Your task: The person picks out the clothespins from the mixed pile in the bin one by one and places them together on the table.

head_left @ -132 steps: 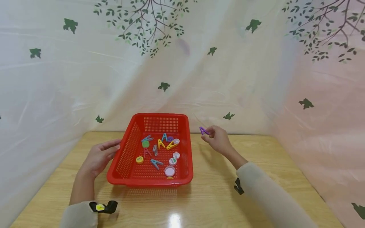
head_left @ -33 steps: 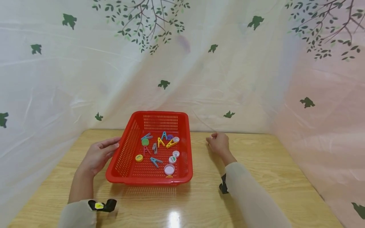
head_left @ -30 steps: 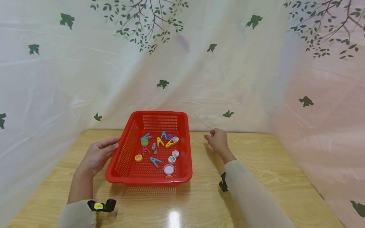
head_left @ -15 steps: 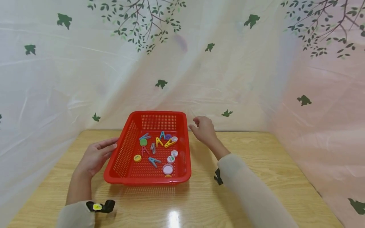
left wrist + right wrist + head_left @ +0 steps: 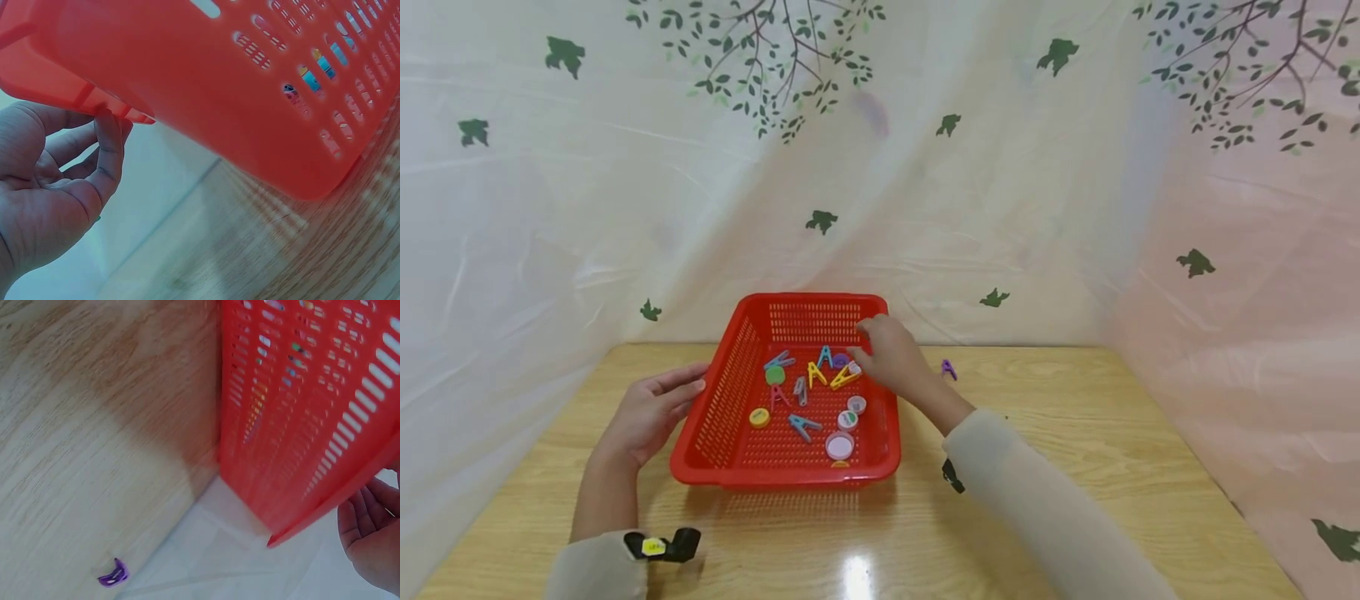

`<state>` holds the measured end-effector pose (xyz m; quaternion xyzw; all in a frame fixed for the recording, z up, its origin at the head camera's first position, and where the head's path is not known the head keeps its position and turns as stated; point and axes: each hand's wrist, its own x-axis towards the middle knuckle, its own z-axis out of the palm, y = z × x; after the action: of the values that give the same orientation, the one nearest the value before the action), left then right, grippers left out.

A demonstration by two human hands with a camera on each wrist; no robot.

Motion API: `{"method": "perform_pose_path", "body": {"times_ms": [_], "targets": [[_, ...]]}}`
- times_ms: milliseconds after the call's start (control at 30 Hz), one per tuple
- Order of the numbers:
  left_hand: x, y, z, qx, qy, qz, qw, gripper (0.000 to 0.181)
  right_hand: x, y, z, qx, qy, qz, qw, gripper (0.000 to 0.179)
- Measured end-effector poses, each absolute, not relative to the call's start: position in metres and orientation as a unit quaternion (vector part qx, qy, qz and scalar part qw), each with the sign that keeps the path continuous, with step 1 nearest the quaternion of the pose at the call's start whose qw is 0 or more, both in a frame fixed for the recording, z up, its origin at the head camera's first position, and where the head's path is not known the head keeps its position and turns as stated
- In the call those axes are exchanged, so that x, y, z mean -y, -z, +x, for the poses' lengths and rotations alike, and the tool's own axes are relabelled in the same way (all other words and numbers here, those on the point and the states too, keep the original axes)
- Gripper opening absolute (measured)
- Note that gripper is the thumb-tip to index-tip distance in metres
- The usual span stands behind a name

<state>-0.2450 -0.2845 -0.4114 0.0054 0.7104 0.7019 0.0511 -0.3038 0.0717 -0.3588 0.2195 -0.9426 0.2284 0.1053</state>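
A red plastic basket [image 5: 786,477] sits on the table, holding several clothespins and bottle caps. My left hand [image 5: 651,410] grips its left rim, thumb and fingers at the lip in the left wrist view. My right hand [image 5: 895,358] reaches over the right rim, thumb and forefinger apart, nothing seen between them. Below its fingertips lie a yellow clothespin [image 5: 847,376], a purple cap [image 5: 840,361] and a blue clothespin [image 5: 825,357]. A purple clothespin [image 5: 949,369] lies on the table right of the basket; the right wrist view shows it too [image 5: 114,573].
The wooden table [image 5: 1075,450] meets a pale curtain [image 5: 925,208] with leaf and bird prints along its back edge. Toward the basket's front lie a blue-grey clothespin [image 5: 803,427], a yellow cap [image 5: 759,417] and a large pale cap [image 5: 839,445].
The right hand held the purple clothespin earlier and let it go on the table at the right. It then moved left, over the basket's rim. The left hand stays at the basket.
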Motion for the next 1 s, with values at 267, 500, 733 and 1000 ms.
{"method": "perform_pose_path", "body": {"times_ms": [267, 500, 733, 1000], "targets": [[0.285, 0.414, -0.243, -0.710, -0.703, 0.004, 0.050, 0.060, -0.052, 0.365, -0.293, 0.946, -0.164, 0.272, 0.073, 0.042], [0.284, 0.414, -0.244, -0.711, -0.702, 0.004, 0.048, 0.061, -0.039, 0.374, -0.288, 0.941, -0.091, 0.319, 0.065, 0.037], [0.284, 0.414, -0.245, -0.706, -0.707, 0.004, 0.045, 0.059, -0.030, 0.381, -0.283, 0.937, -0.055, 0.343, 0.031, 0.040], [0.283, 0.414, -0.245, -0.703, -0.710, 0.005, 0.043, 0.057, -0.025, 0.385, -0.284, 0.923, -0.100, 0.369, -0.051, 0.043]]}}
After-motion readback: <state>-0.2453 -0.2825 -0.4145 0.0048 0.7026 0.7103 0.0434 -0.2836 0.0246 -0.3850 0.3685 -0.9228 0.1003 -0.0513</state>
